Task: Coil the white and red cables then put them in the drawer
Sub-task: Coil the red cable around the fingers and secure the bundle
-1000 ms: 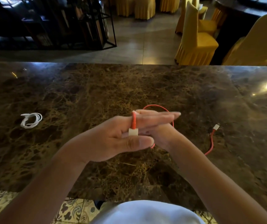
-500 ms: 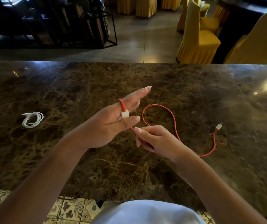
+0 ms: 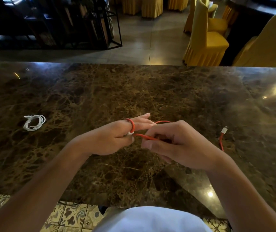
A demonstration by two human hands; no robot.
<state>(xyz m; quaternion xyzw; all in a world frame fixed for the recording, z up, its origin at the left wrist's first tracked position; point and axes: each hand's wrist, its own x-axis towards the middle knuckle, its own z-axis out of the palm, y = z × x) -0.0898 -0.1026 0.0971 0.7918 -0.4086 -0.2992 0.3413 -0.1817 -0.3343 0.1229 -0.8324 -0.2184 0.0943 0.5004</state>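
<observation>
The red cable [image 3: 146, 137] is looped once over the extended fingers of my left hand [image 3: 115, 138], whose thumb pins the white plug end against them. My right hand [image 3: 175, 146] pinches the red cable just right of the left hand. The rest of the cable passes behind my right hand, and its free end with a white plug [image 3: 223, 130] lies on the counter to the right. The white cable [image 3: 34, 122] lies coiled on the counter at the far left, away from both hands. No drawer is in view.
Both hands hover over a dark brown marble counter [image 3: 134, 91]. Beyond its far edge stand yellow-covered chairs [image 3: 205, 39] at right and a black metal rack [image 3: 77, 22] at left. Patterned floor tiles show below the near edge.
My right hand has come back beside the left with the red cable, and the wide loop on the counter has shrunk. The free plug end has barely shifted.
</observation>
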